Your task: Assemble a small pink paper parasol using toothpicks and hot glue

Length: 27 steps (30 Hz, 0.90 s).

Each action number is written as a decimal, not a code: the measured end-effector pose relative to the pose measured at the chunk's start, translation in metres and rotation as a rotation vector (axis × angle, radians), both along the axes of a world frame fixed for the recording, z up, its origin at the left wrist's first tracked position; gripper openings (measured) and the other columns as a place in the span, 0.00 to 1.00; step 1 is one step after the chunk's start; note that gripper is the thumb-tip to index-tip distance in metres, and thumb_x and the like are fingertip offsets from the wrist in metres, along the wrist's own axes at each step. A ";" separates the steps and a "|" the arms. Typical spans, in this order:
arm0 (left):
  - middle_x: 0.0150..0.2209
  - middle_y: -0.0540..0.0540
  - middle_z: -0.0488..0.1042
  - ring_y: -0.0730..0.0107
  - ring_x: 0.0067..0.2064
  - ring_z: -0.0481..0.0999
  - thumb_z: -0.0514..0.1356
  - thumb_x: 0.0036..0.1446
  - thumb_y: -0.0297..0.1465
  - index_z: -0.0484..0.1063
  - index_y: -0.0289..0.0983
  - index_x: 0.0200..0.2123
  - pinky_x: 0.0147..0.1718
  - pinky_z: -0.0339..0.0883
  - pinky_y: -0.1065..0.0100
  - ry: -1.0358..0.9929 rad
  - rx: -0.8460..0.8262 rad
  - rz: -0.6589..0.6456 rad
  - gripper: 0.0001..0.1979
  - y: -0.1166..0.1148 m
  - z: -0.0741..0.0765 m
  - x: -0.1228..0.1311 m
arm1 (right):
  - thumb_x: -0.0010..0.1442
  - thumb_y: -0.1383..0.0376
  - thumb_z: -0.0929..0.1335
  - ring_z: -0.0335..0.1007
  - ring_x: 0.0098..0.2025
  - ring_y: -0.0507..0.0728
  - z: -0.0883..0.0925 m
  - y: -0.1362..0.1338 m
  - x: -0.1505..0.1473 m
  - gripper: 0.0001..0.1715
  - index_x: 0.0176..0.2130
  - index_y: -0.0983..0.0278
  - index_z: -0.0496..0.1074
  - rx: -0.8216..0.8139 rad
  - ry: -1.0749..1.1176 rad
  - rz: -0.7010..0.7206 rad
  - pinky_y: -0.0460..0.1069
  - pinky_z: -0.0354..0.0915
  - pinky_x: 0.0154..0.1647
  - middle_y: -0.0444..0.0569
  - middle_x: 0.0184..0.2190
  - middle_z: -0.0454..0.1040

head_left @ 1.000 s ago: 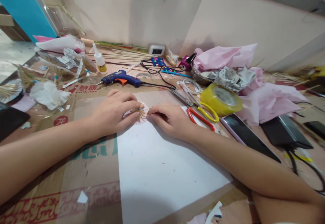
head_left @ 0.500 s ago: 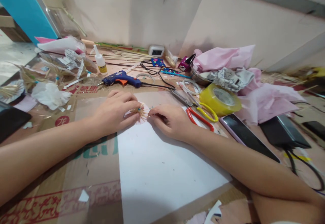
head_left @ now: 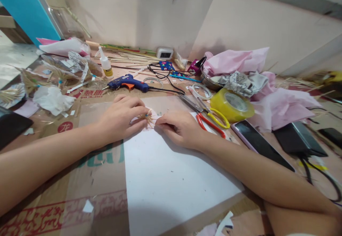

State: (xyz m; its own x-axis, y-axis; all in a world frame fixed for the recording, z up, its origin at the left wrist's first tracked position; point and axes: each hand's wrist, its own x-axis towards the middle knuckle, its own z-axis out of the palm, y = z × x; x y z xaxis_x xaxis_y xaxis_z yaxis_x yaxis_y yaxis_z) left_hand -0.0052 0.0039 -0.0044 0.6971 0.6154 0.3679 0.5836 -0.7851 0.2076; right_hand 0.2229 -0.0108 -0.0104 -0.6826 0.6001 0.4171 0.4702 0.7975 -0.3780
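Note:
Between thumb and fingers, my left hand [head_left: 127, 116] grips a small bundle of straw-coloured sticks [head_left: 146, 116] with a blue tie, its thin ends splayed toward the right. Pale pink paper [head_left: 153, 114] lies around and under the bundle. My right hand [head_left: 180, 128] is closed in a pinch at the right edge of that paper, close to the stick tips; whatever its fingertips hold is too small to make out. Both hands rest at the top of a white sheet [head_left: 173, 179] on cardboard [head_left: 98, 179].
Beyond my hands lie a blue glue gun [head_left: 128, 83], a glue bottle [head_left: 106, 65] and thin sticks [head_left: 133, 58]. Scissors [head_left: 213, 116], red-handled pliers [head_left: 210, 124], yellow tape [head_left: 232, 104] and a phone [head_left: 260, 143] sit to the right. Similar stick bundles [head_left: 60, 75] are at left.
My right hand has shifted very slightly at the paper's edge. My left hand keeps the same hold on the stick bundle.

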 end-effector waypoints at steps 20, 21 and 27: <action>0.38 0.45 0.74 0.62 0.41 0.70 0.53 0.62 0.37 0.73 0.38 0.38 0.46 0.56 0.59 -0.018 0.087 0.079 0.12 0.001 0.000 -0.002 | 0.61 0.69 0.64 0.69 0.35 0.56 0.016 0.016 0.014 0.10 0.34 0.65 0.75 0.055 -0.128 -0.296 0.50 0.63 0.36 0.51 0.32 0.76; 0.38 0.45 0.74 0.61 0.41 0.70 0.53 0.61 0.38 0.73 0.37 0.38 0.46 0.56 0.59 -0.019 0.094 0.091 0.13 0.001 -0.001 -0.002 | 0.62 0.68 0.64 0.69 0.37 0.58 0.017 0.020 0.017 0.11 0.33 0.65 0.76 0.086 -0.197 -0.292 0.52 0.62 0.37 0.52 0.32 0.76; 0.37 0.44 0.75 0.61 0.41 0.71 0.50 0.63 0.37 0.73 0.36 0.38 0.44 0.56 0.58 -0.030 0.064 0.071 0.15 0.001 -0.001 -0.003 | 0.60 0.65 0.68 0.71 0.37 0.57 0.041 0.020 0.023 0.07 0.33 0.63 0.77 -0.049 -0.229 -0.272 0.51 0.64 0.39 0.49 0.34 0.77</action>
